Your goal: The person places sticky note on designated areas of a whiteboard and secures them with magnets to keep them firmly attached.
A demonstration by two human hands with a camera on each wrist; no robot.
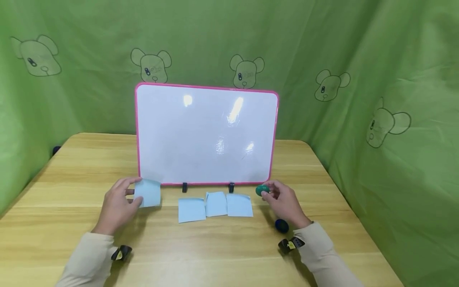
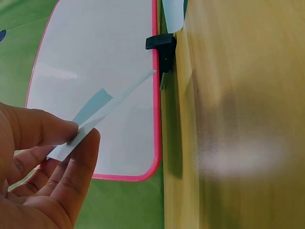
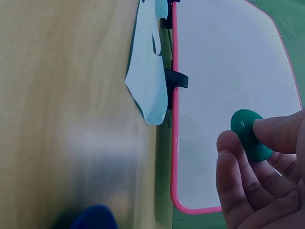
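Observation:
My left hand [image 1: 117,205] pinches a light blue sticky note [image 1: 148,193] between thumb and fingers, in front of the lower left corner of a whiteboard [image 1: 204,135] with a pink frame. The left wrist view shows that note [image 2: 114,102] almost edge-on, tilted against the white surface behind it. Between the thumb and fingers of my right hand [image 1: 287,201] is a round green magnet [image 1: 262,190], near the board's lower right corner. Its smooth domed face [image 3: 245,126] shows in the right wrist view. A dark blue round magnet [image 1: 281,226] lies on the table beside my right wrist.
Three more light blue sticky notes [image 1: 216,204] lie in a row on the wooden table [image 1: 179,255], before the board. Two black clip feet [image 1: 184,187] hold the board upright. Green cloth [image 1: 201,36] with mouse-head drawings hangs behind and at both sides.

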